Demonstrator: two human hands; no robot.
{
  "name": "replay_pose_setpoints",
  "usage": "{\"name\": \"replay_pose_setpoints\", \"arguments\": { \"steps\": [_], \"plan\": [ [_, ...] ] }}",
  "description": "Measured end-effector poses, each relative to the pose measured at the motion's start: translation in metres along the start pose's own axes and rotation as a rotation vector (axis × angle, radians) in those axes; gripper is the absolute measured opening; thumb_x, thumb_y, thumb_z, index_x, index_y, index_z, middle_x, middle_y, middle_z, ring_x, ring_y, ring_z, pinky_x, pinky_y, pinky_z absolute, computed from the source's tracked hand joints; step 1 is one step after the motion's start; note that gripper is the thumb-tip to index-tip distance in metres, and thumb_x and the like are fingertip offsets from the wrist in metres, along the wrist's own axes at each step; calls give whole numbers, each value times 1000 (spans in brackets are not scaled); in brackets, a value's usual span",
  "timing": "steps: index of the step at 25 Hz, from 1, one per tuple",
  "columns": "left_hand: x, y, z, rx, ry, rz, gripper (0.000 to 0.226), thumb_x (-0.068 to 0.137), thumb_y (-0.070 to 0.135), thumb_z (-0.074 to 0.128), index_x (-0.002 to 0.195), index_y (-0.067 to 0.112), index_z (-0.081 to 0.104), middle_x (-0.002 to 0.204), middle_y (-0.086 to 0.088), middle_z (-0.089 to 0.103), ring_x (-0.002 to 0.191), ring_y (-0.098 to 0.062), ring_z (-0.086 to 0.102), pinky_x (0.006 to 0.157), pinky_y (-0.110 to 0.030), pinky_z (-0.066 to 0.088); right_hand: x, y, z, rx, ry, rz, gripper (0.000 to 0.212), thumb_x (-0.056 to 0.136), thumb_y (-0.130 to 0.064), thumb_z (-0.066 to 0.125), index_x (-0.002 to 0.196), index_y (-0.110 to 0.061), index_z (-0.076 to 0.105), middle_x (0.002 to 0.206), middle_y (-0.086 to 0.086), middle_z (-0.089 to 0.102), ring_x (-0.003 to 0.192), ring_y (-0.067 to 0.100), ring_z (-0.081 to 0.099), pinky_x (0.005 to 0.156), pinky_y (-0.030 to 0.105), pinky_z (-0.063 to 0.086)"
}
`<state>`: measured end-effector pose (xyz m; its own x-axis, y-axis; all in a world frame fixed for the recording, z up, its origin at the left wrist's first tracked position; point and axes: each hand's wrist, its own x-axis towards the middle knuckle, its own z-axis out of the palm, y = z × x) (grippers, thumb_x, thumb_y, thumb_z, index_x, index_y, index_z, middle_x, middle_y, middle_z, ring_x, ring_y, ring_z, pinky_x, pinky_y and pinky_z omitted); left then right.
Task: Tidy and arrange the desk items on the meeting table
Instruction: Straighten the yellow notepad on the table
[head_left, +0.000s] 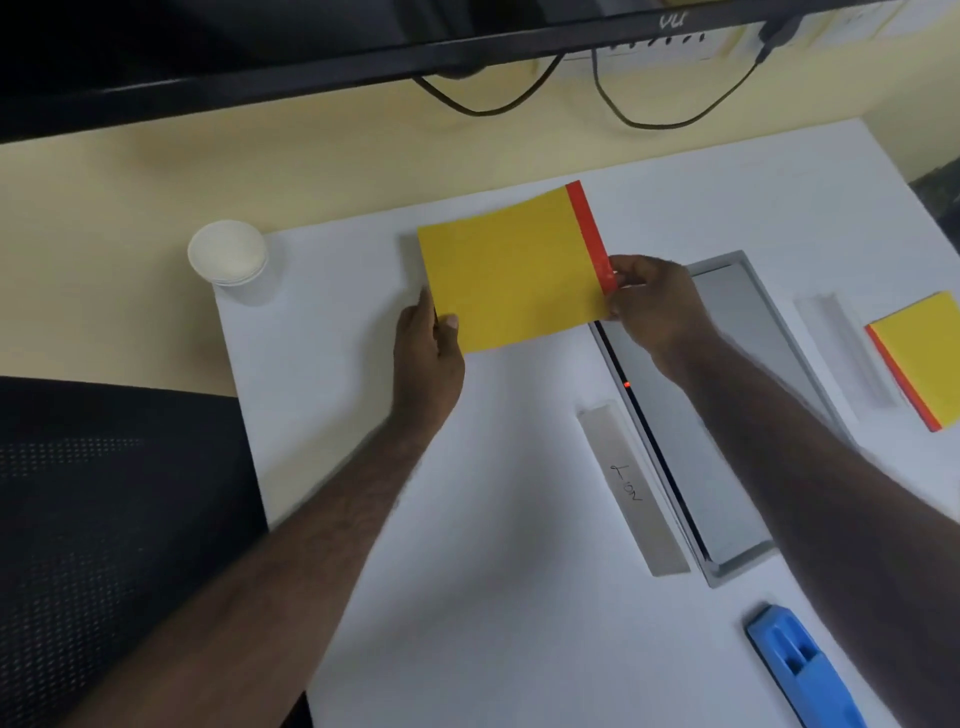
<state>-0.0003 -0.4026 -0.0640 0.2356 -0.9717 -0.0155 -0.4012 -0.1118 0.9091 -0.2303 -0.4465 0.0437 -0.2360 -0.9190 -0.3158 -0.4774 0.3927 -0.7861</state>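
Both hands grip yellow notebook (511, 270), left hand (428, 353) near-left corner, right hand (652, 306) at red spine; lower flat, square w/ surface (493, 571) edge.

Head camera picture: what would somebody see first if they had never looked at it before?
The bright yellow notebook with a red spine jumps out, held at the middle of the white table by the left hand and right hand. A second yellow notebook lies at the right edge, and a blue stapler sits near the bottom right.
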Motion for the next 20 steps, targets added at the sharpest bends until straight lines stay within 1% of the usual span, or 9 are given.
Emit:
{"name": "replay_pose_setpoints", "arguments": {
  "steps": [3,6,7,8,10,12,15,18,20],
  "plan": [
    [24,-10,6,75,-26,66,65,106,29,60,159,1,36,119,-15,54,98,-26,56,105,-50,46,39,2,16,-5,17,6,41,80,6,47,91,-12,82,81,6,69,75,24,59,69,43,52],
    [39,-22,12,199,-18,138,89,94,45,75,159,0,34,135,-18,54,121,-33,55,108,-47,38,69,9,28,-44,54,49,32,86,10,46,104,8,72,96,37,67,78,25,52,71,40,45],
    [42,-25,14,239,3,166,92,91,47,77,158,-1,35,137,-19,54,125,-35,53,106,-47,38,76,10,31,-50,65,55,31,88,10,48,107,9,72,102,37,68,78,25,54,72,40,46],
    [44,-27,17,271,36,195,93,89,48,79,156,-2,38,138,-19,54,126,-37,53,104,-48,39,82,10,33,-55,74,59,30,89,9,50,107,8,73,96,34,68,77,23,55,71,38,47],
    [44,-32,24,325,121,246,88,89,46,79,152,-5,44,135,-23,57,123,-41,55,101,-50,43,93,10,38,-61,82,80,30,91,6,53,93,-7,79,82,7,70,73,20,60,68,34,52],
    [43,-35,28,362,191,273,83,88,43,81,147,-6,51,131,-24,59,119,-44,56,102,-53,45,100,11,43,-66,97,83,38,93,5,55,82,-25,76,84,-9,72,77,15,67,73,30,59],
    [43,-37,30,400,242,282,78,87,45,82,139,-7,58,126,-24,61,116,-43,57,104,-53,46,101,12,49,-100,115,55,45,88,4,53,111,-22,82,91,-14,75,94,15,74,86,32,63],
    [42,-36,31,451,262,311,73,88,45,80,137,-5,60,125,-22,61,116,-41,57,102,-50,46,94,15,50,-143,107,-4,47,83,3,52,112,-18,82,85,-19,76,93,17,76,86,37,66],
    [42,-34,32,487,272,335,72,88,46,77,137,-4,60,126,-21,60,116,-38,56,98,-47,46,88,17,51,-173,111,-44,41,84,1,54,113,-12,80,101,-2,82,105,27,76,90,40,64]
  ]
}}
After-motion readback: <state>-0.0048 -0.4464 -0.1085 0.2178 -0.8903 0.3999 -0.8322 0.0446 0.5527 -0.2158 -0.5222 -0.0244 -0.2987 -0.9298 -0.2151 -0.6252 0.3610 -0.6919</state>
